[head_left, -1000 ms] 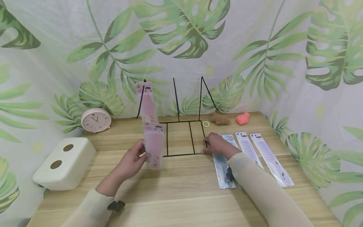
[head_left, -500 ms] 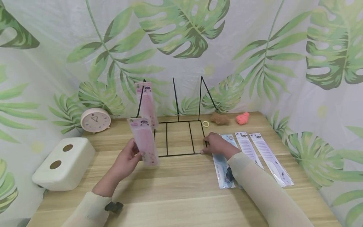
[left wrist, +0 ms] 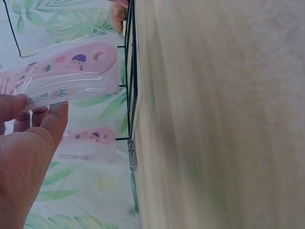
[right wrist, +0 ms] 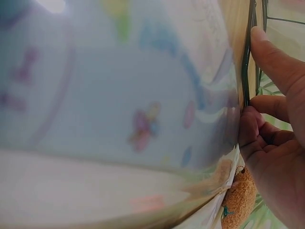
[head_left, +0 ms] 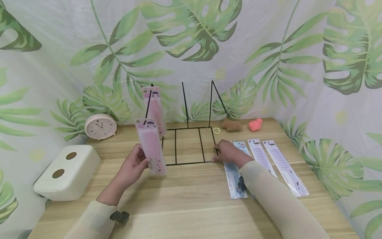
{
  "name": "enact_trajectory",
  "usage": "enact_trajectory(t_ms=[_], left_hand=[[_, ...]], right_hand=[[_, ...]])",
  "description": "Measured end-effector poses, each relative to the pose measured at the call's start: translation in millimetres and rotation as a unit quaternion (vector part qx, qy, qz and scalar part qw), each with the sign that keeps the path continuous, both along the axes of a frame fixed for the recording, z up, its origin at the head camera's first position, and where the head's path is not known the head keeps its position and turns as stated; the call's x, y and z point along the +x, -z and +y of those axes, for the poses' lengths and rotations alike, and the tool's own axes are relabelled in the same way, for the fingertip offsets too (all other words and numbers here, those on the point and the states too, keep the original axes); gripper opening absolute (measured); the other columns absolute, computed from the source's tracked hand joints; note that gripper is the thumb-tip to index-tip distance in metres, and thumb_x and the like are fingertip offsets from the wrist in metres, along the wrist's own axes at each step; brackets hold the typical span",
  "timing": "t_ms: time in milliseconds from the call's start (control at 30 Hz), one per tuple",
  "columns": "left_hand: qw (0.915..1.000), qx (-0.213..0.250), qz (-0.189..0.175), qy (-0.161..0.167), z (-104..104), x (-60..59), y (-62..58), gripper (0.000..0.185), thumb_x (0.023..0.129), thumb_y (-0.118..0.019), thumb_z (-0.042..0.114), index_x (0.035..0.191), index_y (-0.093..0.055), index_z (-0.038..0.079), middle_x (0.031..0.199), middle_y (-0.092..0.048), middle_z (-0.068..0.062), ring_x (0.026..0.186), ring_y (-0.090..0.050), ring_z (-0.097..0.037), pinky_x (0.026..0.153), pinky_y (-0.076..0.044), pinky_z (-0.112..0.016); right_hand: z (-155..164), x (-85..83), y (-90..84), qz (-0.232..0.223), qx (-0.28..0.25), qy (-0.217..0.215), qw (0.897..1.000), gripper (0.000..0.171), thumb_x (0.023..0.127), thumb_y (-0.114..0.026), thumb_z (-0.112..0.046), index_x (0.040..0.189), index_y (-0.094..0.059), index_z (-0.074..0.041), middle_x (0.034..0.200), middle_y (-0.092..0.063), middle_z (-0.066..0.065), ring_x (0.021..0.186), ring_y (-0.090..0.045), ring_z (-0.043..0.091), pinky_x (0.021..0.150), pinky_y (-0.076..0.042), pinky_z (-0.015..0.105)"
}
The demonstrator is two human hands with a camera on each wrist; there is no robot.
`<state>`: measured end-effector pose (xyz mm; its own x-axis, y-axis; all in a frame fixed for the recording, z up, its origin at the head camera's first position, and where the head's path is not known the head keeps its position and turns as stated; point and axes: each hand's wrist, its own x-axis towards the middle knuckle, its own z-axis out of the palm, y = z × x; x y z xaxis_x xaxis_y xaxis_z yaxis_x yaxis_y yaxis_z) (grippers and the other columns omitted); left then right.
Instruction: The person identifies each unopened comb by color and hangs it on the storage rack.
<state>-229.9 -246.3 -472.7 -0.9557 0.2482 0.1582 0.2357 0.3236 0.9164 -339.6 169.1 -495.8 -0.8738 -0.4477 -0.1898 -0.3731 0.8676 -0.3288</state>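
Note:
My left hand (head_left: 129, 171) pinches a pink plastic comb (head_left: 151, 146) in a clear bag near its lower end. The bag's top overlaps the left prong of a black wire rack (head_left: 175, 146); whether the prong passes through its hole cannot be told. Behind it, a second bagged pink comb (head_left: 156, 106) hangs on that prong. In the left wrist view, the held comb (left wrist: 95, 59) shows its printed handle. My right hand (head_left: 231, 153) grips the rack's front right corner, thumb and fingers at the black wire (right wrist: 246, 62) in the right wrist view.
Blue (head_left: 234, 179) and lilac bagged combs (head_left: 285, 166) lie at the right. Behind the rack's right side are a yellow ring (head_left: 216, 130), a brown fuzzy thing (head_left: 231, 125) and a coral bundle (head_left: 255, 124). A clock (head_left: 101, 126) and white box (head_left: 68, 172) stand left.
The left hand has moved the bagged comb left, then slightly up, so its top now overlaps the left prong. The right hand stays at the rack's corner.

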Motion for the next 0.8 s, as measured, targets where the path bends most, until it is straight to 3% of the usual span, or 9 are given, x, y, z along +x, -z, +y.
enact_trajectory(t_ms=[100,267,500,633,800], left_hand=[[0.9997,0.014,-0.010,-0.017,0.6,-7.8,-4.5,0.035,0.112,-0.054,-0.001,0.144,-0.041,0.001,0.145,-0.061,-0.027,0.130,-0.066,-0.024,0.096,-0.066,-0.032],[0.9953,0.044,-0.039,-0.077,4.3,-27.0,-16.6,0.041,0.111,-0.053,0.001,0.149,-0.038,-0.001,0.148,-0.057,-0.029,0.135,-0.061,-0.035,0.095,-0.065,-0.027],[0.9866,0.082,-0.041,-0.135,17.3,-55.5,-31.4,0.045,0.111,-0.053,0.002,0.153,-0.036,-0.001,0.148,-0.054,-0.028,0.137,-0.058,-0.037,0.092,-0.064,-0.022],[0.9840,0.084,-0.045,-0.151,21.3,-62.5,-36.8,0.047,0.111,-0.054,0.005,0.154,-0.036,0.000,0.149,-0.055,-0.027,0.136,-0.059,-0.035,0.091,-0.064,-0.023],[0.9820,0.079,-0.046,-0.165,21.6,-68.2,-35.5,0.048,0.110,-0.056,0.006,0.154,-0.038,0.000,0.148,-0.057,-0.025,0.132,-0.062,-0.031,0.090,-0.065,-0.024]], right_hand=[[0.4,0.2,-1.6,0.001,-0.002,0.002,1.000,0.071,0.095,-0.085,-0.047,0.146,-0.068,-0.001,0.136,-0.066,0.022,0.124,-0.064,0.033,0.115,-0.053,0.052],[0.5,0.4,-2.9,0.003,-0.003,-0.003,1.000,0.068,0.096,-0.085,-0.046,0.143,-0.069,0.000,0.133,-0.067,0.022,0.121,-0.064,0.032,0.113,-0.053,0.052],[-0.2,1.5,-1.8,0.000,-0.004,0.000,1.000,0.070,0.096,-0.085,-0.046,0.146,-0.068,0.000,0.135,-0.066,0.023,0.125,-0.064,0.034,0.116,-0.052,0.053],[-1.2,2.6,-0.9,-0.003,-0.004,0.002,1.000,0.071,0.095,-0.085,-0.046,0.147,-0.067,0.000,0.136,-0.065,0.023,0.126,-0.063,0.035,0.116,-0.051,0.053],[-0.8,1.9,-1.3,-0.002,-0.002,-0.001,1.000,0.068,0.095,-0.086,-0.046,0.143,-0.069,-0.001,0.131,-0.067,0.020,0.117,-0.063,0.031,0.112,-0.053,0.053]])
